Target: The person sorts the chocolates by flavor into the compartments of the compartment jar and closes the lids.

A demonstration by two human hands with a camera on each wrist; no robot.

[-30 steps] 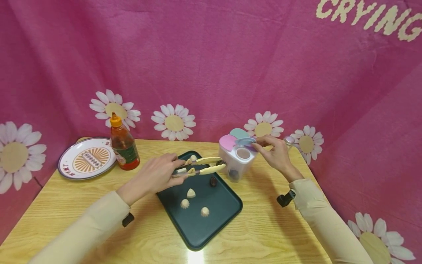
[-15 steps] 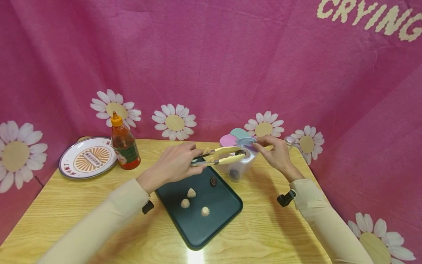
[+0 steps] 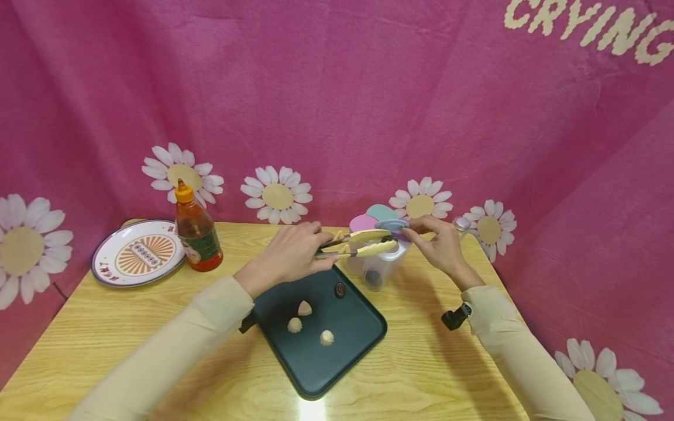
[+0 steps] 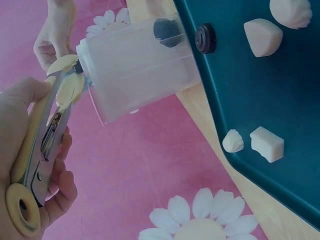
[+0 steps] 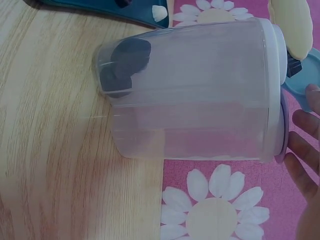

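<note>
Through the head camera I see the left hand (image 3: 292, 248) near the centre of the frame, its arm stretched up from the lower left, fingers and thumb curled round the tongs (image 3: 370, 235), whose tips hold a dark piece (image 3: 389, 239) at the top of the clear container (image 3: 388, 268), right of centre. The right hand (image 3: 439, 242), reaching in from the lower right, pinches the raised blue lid (image 3: 391, 224) by its edge

Wood-grain table (image 3: 421, 362) bearing dark tray (image 3: 360, 327), white plate (image 3: 112, 257), sauce bottle (image 3: 201, 244), clear container (image 3: 387, 270), partly hidden capped vessel (image 3: 462, 223)
</note>
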